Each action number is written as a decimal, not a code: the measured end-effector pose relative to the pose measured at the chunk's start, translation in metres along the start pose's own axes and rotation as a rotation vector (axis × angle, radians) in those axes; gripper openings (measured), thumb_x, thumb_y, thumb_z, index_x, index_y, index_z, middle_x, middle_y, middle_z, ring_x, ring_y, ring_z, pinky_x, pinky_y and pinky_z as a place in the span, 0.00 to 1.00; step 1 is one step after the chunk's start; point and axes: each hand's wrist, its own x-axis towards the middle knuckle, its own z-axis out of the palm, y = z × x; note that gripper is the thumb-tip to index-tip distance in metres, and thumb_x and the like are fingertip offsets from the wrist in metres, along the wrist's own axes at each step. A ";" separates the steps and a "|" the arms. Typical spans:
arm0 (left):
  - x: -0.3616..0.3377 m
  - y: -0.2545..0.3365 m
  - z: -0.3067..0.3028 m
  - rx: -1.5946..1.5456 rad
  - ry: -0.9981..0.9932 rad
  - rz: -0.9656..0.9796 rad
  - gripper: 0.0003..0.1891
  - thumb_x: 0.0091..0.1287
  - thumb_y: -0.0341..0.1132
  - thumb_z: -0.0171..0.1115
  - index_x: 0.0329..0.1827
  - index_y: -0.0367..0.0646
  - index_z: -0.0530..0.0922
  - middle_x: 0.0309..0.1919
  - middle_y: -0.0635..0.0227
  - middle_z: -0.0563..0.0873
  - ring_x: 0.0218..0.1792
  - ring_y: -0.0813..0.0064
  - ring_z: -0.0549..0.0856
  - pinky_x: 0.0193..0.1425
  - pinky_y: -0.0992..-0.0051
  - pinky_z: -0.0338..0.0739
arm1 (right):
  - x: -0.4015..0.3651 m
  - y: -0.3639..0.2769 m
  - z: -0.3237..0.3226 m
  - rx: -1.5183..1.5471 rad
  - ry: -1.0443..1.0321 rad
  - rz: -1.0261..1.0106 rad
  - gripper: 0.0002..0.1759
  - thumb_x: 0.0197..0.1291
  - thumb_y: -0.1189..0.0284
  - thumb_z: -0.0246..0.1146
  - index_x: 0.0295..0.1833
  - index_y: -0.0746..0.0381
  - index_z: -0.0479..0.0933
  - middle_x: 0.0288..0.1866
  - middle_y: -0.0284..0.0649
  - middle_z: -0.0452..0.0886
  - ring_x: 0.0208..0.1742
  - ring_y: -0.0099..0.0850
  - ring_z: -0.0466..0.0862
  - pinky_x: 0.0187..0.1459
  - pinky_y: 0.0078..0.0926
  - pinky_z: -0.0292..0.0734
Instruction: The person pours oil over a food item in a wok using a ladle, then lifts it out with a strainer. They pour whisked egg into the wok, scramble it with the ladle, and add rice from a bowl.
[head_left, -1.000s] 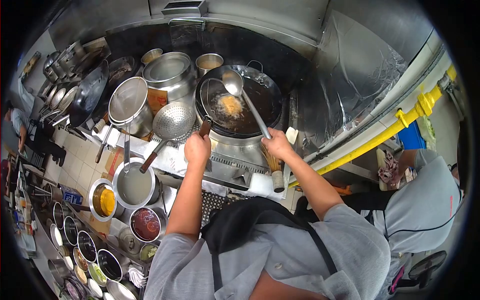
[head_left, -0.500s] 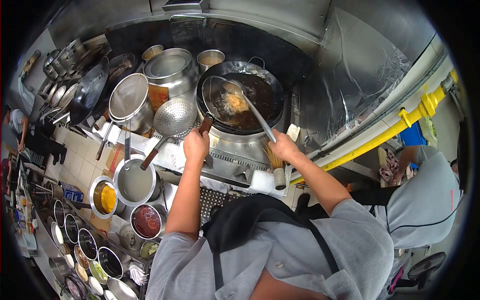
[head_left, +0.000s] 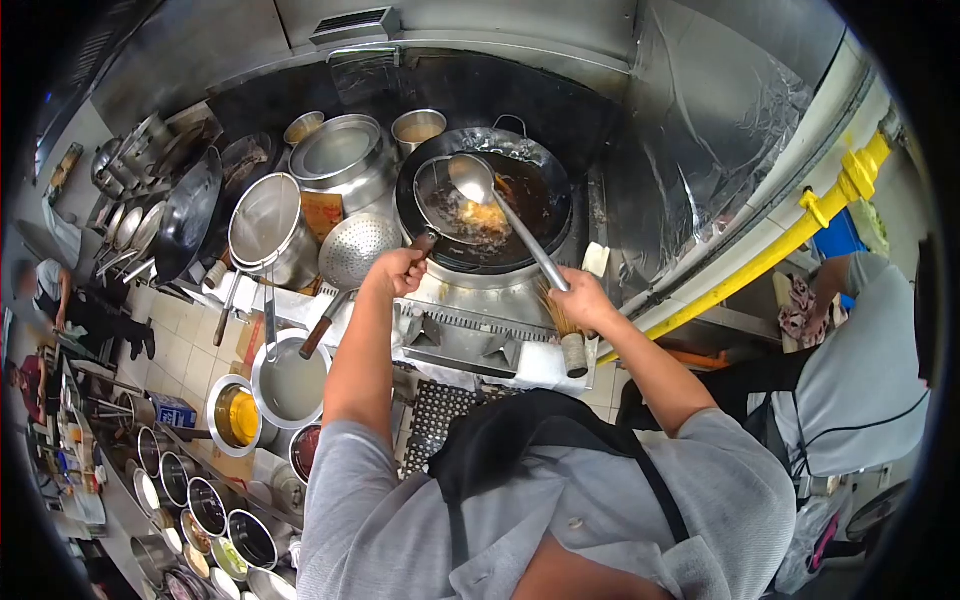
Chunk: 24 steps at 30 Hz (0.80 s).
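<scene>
My left hand (head_left: 402,272) is closed around the wooden handle of a round wire strainer (head_left: 430,190), whose hoop sits inside the large black wok (head_left: 552,160). In my right hand (head_left: 583,300) is the long metal handle of a ladle (head_left: 471,178). The ladle's bowl hangs over the strainer and the dark oil, its shiny face showing. Golden frying food (head_left: 482,217) bubbles in the oil just below the bowl, by the strainer's right side. How deep the strainer sits is hard to see.
Left of the wok are a perforated skimmer (head_left: 358,248), a mesh strainer on a pot (head_left: 265,222) and a lidded pot (head_left: 338,150). A bamboo brush (head_left: 572,345) lies by my right hand. A co-worker (head_left: 860,360) stands at right near a yellow pipe (head_left: 740,285).
The ladle's bowl has risen off the food and tilted, so more of its shiny face shows. My left hand has shifted slightly with the strainer's handle. The whole view has moved a little.
</scene>
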 end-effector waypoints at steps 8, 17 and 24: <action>-0.036 0.003 0.023 0.353 0.440 0.506 0.14 0.64 0.39 0.57 0.24 0.38 0.75 0.15 0.65 0.76 0.13 0.71 0.74 0.18 0.70 0.66 | 0.013 -0.015 -0.027 -0.042 0.137 0.152 0.23 0.51 0.70 0.60 0.53 0.69 0.75 0.41 0.59 0.81 0.46 0.50 0.82 0.49 0.37 0.75; -0.055 0.001 0.029 1.417 0.875 0.977 0.19 0.66 0.35 0.53 0.58 0.36 0.73 0.40 0.45 0.82 0.42 0.48 0.82 0.48 0.55 0.75 | 0.044 0.018 -0.015 -0.091 0.169 0.126 0.14 0.53 0.70 0.60 0.40 0.71 0.75 0.31 0.54 0.82 0.32 0.46 0.83 0.37 0.38 0.78; -0.060 -0.010 -0.004 1.864 0.888 0.883 0.26 0.62 0.28 0.50 0.66 0.37 0.66 0.40 0.51 0.79 0.42 0.54 0.82 0.47 0.63 0.78 | 0.056 0.004 -0.041 1.298 -0.151 0.679 0.11 0.63 0.75 0.53 0.26 0.59 0.64 0.15 0.29 0.65 0.12 0.17 0.62 0.11 0.15 0.57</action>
